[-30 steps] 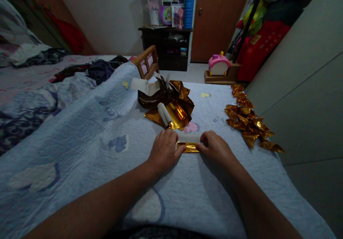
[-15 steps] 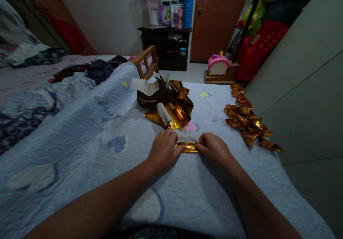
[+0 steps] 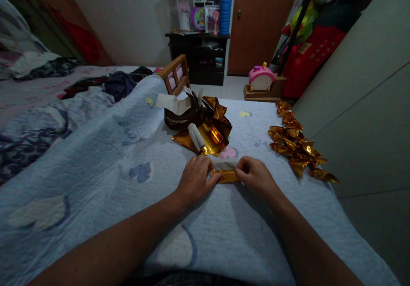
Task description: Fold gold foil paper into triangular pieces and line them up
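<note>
A folded strip of gold foil paper (image 3: 226, 176) lies on the bed's pale blue quilt (image 3: 205, 217), its white backing showing along the far side. My left hand (image 3: 197, 175) pinches the strip's left end between thumb and fingers. At the opposite end, my right hand (image 3: 256, 175) is closed on the paper in the same way. Just beyond my hands is a loose pile of gold foil sheets (image 3: 209, 134), with a white rolled paper (image 3: 196, 137) resting on it. Folded gold foil pieces (image 3: 297, 147) lie in a heap by the quilt's right edge.
A wooden rail (image 3: 174, 74) rises at the bed's far end. Rumpled clothes (image 3: 118, 85) lie on the left. Beyond the bed are a dark cabinet (image 3: 198, 59), a brown door (image 3: 262, 25) and a pink toy (image 3: 261, 78). A pale cupboard (image 3: 368, 106) borders the right side.
My right thumb has shifted slightly along the gold strip, and the white backing shows a little more. Both hands keep hold of the paper; the pile and the heap stay put.
</note>
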`<state>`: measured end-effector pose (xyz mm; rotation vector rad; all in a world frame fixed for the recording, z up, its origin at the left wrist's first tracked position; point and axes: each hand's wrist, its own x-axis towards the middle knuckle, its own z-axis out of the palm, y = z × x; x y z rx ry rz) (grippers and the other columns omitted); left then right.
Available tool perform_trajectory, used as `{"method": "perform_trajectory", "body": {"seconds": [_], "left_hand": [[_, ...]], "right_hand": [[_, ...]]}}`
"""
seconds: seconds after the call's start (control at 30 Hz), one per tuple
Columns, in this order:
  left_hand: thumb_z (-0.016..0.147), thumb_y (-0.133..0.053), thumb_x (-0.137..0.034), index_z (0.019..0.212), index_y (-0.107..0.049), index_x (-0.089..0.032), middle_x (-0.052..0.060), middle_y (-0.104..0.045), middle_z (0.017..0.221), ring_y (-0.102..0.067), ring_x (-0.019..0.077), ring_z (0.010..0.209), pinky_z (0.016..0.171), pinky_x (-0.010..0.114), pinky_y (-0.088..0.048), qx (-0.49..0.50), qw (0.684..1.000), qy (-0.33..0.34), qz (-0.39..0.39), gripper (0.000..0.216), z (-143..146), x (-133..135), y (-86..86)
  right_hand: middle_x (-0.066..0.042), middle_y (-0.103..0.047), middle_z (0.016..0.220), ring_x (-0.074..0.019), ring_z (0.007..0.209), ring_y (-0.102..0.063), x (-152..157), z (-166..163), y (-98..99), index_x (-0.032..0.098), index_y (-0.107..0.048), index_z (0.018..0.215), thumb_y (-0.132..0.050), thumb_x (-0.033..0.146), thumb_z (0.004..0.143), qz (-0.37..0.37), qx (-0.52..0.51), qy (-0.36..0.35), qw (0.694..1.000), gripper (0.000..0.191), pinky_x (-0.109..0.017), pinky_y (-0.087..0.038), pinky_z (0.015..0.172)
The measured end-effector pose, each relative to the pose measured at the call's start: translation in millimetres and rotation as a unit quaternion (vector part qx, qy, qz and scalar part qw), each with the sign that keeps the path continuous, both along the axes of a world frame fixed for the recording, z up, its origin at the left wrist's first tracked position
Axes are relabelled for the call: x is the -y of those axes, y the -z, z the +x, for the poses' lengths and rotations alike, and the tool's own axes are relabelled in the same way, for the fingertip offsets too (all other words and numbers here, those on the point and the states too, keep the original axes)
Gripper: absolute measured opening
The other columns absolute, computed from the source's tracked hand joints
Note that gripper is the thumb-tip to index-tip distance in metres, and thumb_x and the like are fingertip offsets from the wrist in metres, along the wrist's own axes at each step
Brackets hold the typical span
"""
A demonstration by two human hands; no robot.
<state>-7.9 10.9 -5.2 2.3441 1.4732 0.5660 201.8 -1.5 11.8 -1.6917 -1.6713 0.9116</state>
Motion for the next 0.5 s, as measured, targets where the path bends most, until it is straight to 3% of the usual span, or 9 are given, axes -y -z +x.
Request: {"method": "perform_trajectory", "body": {"seconds": [0.1,0.17,0.27,0.37,0.5], "left_hand": [[0.085,-0.071,-0.029,0.089,-0.051,-0.021,0.004,-0.062,0.090,-0.058,0.0240,0.088,0.080,0.039,-0.046,0.093,0.994,-0.016,-0.049,0.023,0.0,-0.6,-2.1],[0.084,-0.072,-0.028,0.102,-0.050,-0.021,0.003,-0.065,0.095,-0.063,0.0221,0.088,0.079,0.037,-0.049,0.205,0.972,-0.023,-0.111,0.030,0.9,-0.2,-2.8],[0.084,-0.072,-0.027,0.122,-0.040,-0.023,0.004,-0.070,0.104,-0.069,0.0196,0.090,0.079,0.033,-0.051,0.381,0.899,-0.016,-0.214,0.050,3.4,0.9,-2.6],[0.083,-0.075,-0.030,0.115,-0.043,-0.022,0.004,-0.073,0.101,-0.070,0.0177,0.088,0.078,0.030,-0.051,0.482,0.825,0.000,-0.295,0.045,5.9,1.4,-3.6],[0.078,-0.080,-0.032,0.109,-0.046,-0.021,0.001,-0.073,0.092,-0.068,0.0143,0.079,0.074,0.027,-0.049,0.540,0.775,-0.019,-0.327,0.047,7.4,1.3,-9.1]], "right_hand": [[0.003,-0.052,0.060,-0.0131,0.056,-0.047,0.1,-0.8,0.0,0.022,-0.053,0.066,-0.057,0.024,0.070,0.007,-0.085,0.003,0.996,0.007,-0.026,-0.033,0.054],[0.004,-0.050,0.059,-0.0122,0.054,-0.044,0.2,-0.6,-0.6,0.022,-0.052,0.068,-0.059,0.030,0.070,0.005,-0.136,0.004,0.991,0.010,-0.025,-0.032,0.052],[0.005,-0.048,0.058,-0.0114,0.053,-0.042,0.0,0.1,-2.1,0.022,-0.052,0.069,-0.062,0.035,0.069,0.000,-0.187,0.017,0.982,0.017,-0.025,-0.031,0.050],[0.005,-0.049,0.060,-0.0114,0.055,-0.042,0.0,0.2,-3.3,0.022,-0.052,0.070,-0.065,0.036,0.069,0.003,-0.215,0.034,0.976,0.020,-0.024,-0.031,0.051],[0.005,-0.049,0.060,-0.0115,0.056,-0.042,0.5,-1.2,-4.2,0.022,-0.051,0.070,-0.068,0.036,0.069,-0.001,-0.245,0.039,0.969,0.022,-0.025,-0.031,0.052]]}}
